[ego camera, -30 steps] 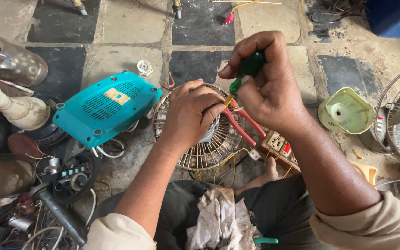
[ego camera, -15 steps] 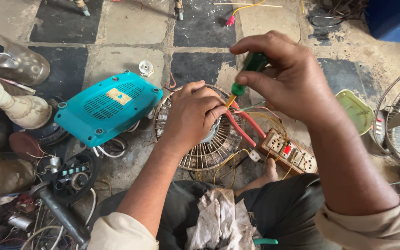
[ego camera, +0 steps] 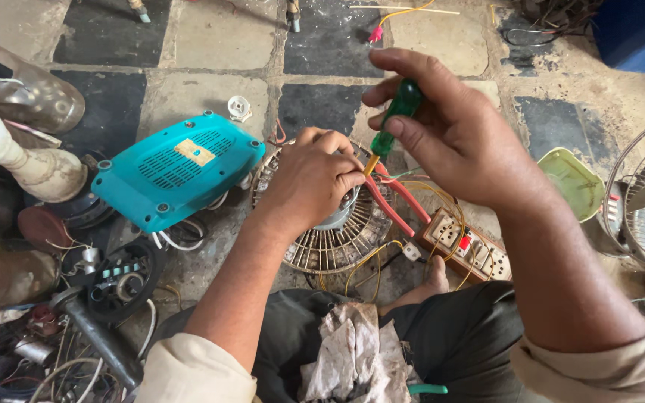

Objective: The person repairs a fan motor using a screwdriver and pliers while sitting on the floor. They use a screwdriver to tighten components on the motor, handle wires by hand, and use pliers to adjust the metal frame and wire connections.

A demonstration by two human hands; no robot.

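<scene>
Centrally, the right hand (ego camera: 457,142) grips a green screwdriver (ego camera: 391,123), shaft slanting down-left toward the fan motor (ego camera: 337,216), which the left hand (ego camera: 311,179) clasps.

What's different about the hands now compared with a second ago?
The right hand has shifted a little to the right and tilted, keeping its grip on the green screwdriver, whose tip still points down beside the left hand. It now covers less of the pale green lid than half a second ago. The left hand stays pressed on the motor at the middle of the wire fan guard. The teal housing and power strip have not moved.
</scene>
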